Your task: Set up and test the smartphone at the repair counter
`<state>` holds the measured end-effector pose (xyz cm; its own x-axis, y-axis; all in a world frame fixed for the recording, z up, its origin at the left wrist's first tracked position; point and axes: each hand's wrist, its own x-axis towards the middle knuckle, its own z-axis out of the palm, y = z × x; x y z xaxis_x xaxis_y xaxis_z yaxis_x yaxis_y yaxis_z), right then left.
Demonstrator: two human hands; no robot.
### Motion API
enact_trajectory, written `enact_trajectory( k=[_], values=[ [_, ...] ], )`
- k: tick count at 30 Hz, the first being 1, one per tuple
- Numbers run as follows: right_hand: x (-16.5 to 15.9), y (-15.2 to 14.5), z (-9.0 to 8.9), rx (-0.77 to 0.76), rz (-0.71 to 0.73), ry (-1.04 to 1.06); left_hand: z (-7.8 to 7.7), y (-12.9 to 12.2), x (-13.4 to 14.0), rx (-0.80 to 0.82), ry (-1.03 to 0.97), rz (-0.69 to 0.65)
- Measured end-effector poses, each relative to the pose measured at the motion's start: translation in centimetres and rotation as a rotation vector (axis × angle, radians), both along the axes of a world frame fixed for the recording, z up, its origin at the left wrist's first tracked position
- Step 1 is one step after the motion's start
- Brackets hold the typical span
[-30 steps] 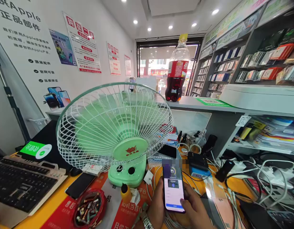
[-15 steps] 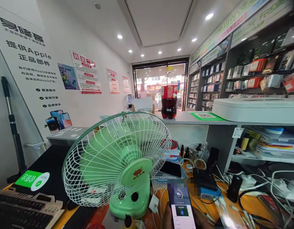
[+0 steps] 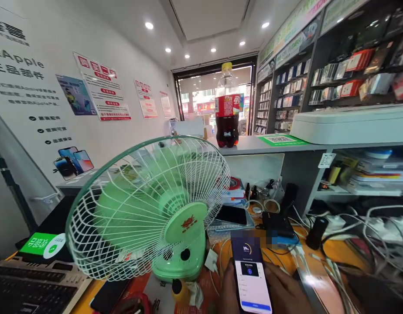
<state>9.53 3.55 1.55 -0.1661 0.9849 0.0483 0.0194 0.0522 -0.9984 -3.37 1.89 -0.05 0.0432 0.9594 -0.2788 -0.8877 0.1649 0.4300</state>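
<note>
At the lower middle, a smartphone [image 3: 251, 279] is held upright with its lit screen towards me. The screen shows a ring reading 39 above a white page with a blue bar at the bottom. My left hand [image 3: 227, 288] is wrapped round the phone's left edge. On the other side, my right hand [image 3: 283, 285] grips the right edge, its thumb near the screen. The phone hides parts of both hands' fingers. A green desk fan [image 3: 178, 231] stands just left of the hands, with a yellow bottle with a dark cap [image 3: 181, 293] before its base.
A cola bottle [image 3: 227, 113] and a white machine [image 3: 348, 126] stand on the raised counter [image 3: 244, 149]. Tangled cables [image 3: 332, 270] cover the desk's right side. Behind the held phone lies a dark phone [image 3: 232, 215]. A keyboard [image 3: 28, 279] sits at left.
The view has tilted down and shifted, so more of the held phone and both hands show. The phone stays in both hands; its screen page now shows a blue bar at the bottom.
</note>
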Motion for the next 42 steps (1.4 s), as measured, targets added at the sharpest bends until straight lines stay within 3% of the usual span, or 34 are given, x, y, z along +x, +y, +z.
enact_trajectory(
  k=[6, 13, 20, 23, 30, 33, 42],
  values=[
    [-0.3, 0.5, -0.3, -0.047, 0.081, 0.068, 1.1, -0.8, -0.9, 0.082, 0.172, -0.019],
    [-0.3, 0.1, 1.1, -0.005, 0.076, 0.028, 1.1, -0.7, -0.7, 0.076, 0.204, -0.053],
    [-0.1, 0.2, 1.3, -0.009, 0.091, 0.024, 1.7, -1.3, -1.2, 0.055, 0.308, -0.177],
    [0.3, 0.3, 1.7, -0.049, 0.105, 0.052, 2.4, -1.4, -1.4, 0.029, 0.24, -0.223],
    [1.0, -0.2, 2.1, -0.249, 0.233, 0.16, 3.7, -1.7, -1.9, 0.015, -0.041, -0.523],
    [0.9, -0.7, 1.9, -0.335, 0.299, 0.225, 4.2, -1.9, -2.3, 0.058, -0.074, -0.561],
    [1.1, -0.3, 1.4, -0.319, 0.325, 0.322, 4.3, -1.9, -2.7, 0.162, -0.087, -0.64]
  ],
)
